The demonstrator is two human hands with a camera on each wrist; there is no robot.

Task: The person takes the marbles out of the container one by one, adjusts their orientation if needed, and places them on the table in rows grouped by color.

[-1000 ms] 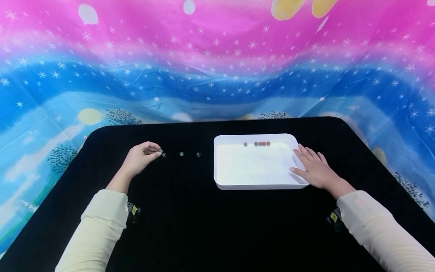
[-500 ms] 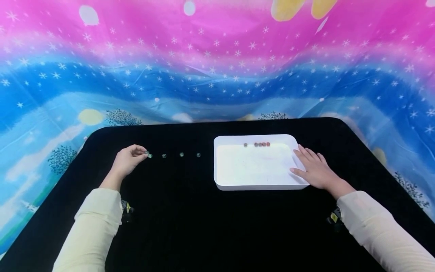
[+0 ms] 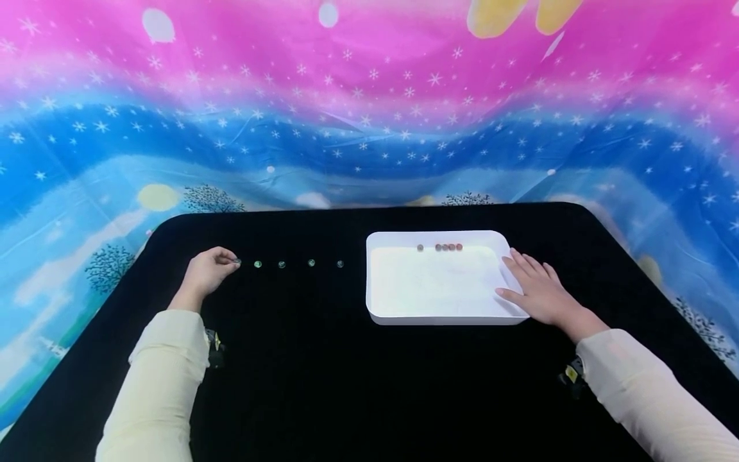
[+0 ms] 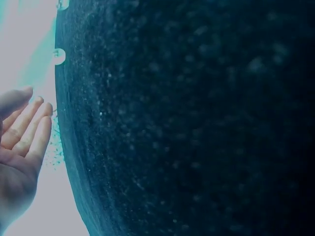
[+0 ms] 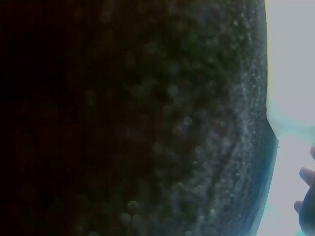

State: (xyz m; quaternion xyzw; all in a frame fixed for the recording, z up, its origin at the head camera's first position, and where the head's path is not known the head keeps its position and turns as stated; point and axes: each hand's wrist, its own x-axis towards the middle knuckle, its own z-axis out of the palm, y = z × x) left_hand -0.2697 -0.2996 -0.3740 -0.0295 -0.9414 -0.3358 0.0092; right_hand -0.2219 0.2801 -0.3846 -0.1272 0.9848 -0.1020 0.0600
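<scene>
In the head view my left hand [image 3: 209,276] pinches a small greenish glass marble [image 3: 237,262] between thumb and fingertips, low over the black table at the left. Several like it, such as this marble [image 3: 258,264], lie spaced in a row running right from the hand. In the left wrist view the palm and fingers [image 4: 34,135] show at the left edge, near another marble [image 4: 59,56]. My right hand [image 3: 539,289] rests with spread fingers over the right rim of a white tray [image 3: 439,319]. Several small dark and reddish balls [image 3: 445,248] sit along the tray's far side.
The black-covered table [image 3: 346,385] reaches back to a pink and blue snowflake-printed cloth [image 3: 346,96] hanging behind. The tray stands right of the marble row.
My left hand has moved leftward along the row, leaving marbles behind on the table, and now pinches one at the left end. The right hand keeps its place on the tray.
</scene>
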